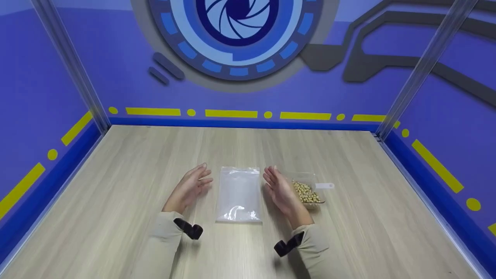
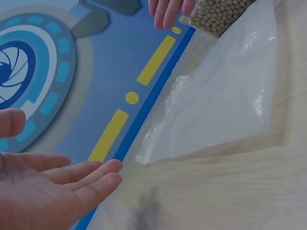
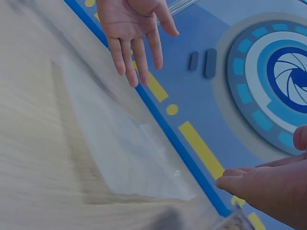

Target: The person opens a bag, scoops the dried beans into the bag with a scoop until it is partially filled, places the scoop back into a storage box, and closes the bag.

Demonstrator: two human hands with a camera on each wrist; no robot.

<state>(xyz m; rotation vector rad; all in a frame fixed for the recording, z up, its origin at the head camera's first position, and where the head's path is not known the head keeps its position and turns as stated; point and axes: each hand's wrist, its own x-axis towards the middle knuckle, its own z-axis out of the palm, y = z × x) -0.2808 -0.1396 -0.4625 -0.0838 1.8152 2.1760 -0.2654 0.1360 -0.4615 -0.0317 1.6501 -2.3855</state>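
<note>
A flat, clear plastic bag (image 1: pixel 239 195) lies between the left hand (image 1: pixel 188 190), fingers loosely spread, and the right hand (image 1: pixel 283 192), fingers held together, with a clear rectangular tub (image 1: pixel 304 177) of tan beans (image 1: pixel 305 191) to the bag's right, presumably for easy reach.

A wood-grain table (image 1: pixel 97 232) bears a plastic bag (image 1: pixel 239 195) and (near it) a container (image 1: pixel 305 177).

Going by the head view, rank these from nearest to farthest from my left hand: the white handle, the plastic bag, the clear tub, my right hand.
1. Plastic bag: just right of your left hand.
2. Right hand: beyond the bag's right side.
3. Clear tub: on the right hand's far side.
4. White handle: farthest right, past the tub's edge.
</note>
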